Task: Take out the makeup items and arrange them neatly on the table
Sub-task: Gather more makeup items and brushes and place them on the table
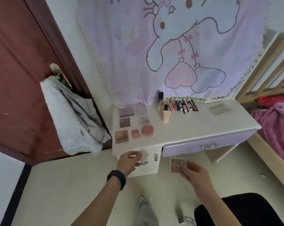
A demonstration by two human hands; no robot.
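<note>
head view: left hand [129,162] is below the front edge of the white table [203,126], fingers curled, pinching a small clear case [144,155] at its edge. there is a black wristband [116,179] on that wrist. right hand [195,175] is lower and to the right, in front of the lilac drawer [208,145], with thumb and fingers gripping the lower corner of a dusky pink palette [178,165], face up. both items are off the table, held in the air and well apart.

on the table's left end, flat compacts sit in rough rows: purple palette [126,111], lilac palette [141,109], brown eyeshadow palette [125,122], pale clear compact [143,119], peach palette [122,136], small pink square [135,133] and round pink puff [147,130] just beside it. at the back centre, a row of tubes and sticks [182,105] lies side by side, with a beige tube [166,116] in front. labels are too blurred to read.

a cartoon curtain [170,46] hangs behind the table. the brown door [15,79] is on the left, with a white cloth [72,115] hanging by its handle.
</note>
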